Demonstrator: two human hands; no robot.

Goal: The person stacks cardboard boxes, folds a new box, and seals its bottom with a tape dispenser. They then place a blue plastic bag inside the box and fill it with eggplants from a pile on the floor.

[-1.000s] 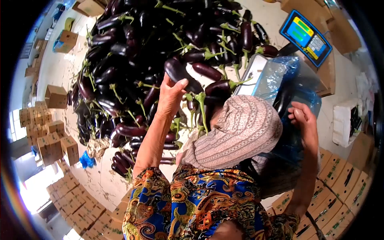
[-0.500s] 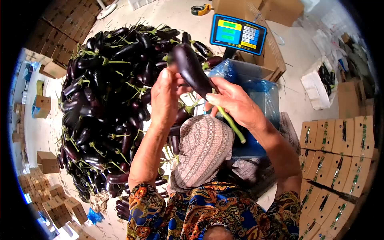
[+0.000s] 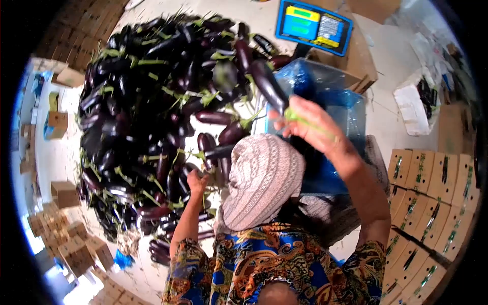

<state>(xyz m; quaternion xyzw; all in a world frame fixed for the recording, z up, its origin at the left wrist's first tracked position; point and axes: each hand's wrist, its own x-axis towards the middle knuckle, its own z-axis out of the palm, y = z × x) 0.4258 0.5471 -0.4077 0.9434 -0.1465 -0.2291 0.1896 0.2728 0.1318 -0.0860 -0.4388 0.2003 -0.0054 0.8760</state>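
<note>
My right hand (image 3: 317, 129) is closed round the stem end of a dark purple eggplant (image 3: 268, 86). That eggplant points up and left, beside a blue-lined crate (image 3: 358, 122), and its green stem lies along my palm, partly blurred. Lower left, my left hand (image 3: 197, 180) reaches to the near edge of a large heap of eggplants (image 3: 122, 122). Its fingers are curled against a dark eggplant (image 3: 187, 170), which they partly hide. More eggplants lie close by, among them a reddish-purple one (image 3: 216, 118).
A scale display (image 3: 315, 26) with a blue frame stands behind the crate. Patterned cloth (image 3: 264, 178) covers my knee between heap and crate. Stacked cardboard boxes (image 3: 432, 203) rise at the right. A white sack (image 3: 414, 104) lies at the far right.
My left hand has left the held eggplant and dropped to the heap's edge. My right hand has carried the eggplant rightward, over the crate's side. The view has shifted slightly.
</note>
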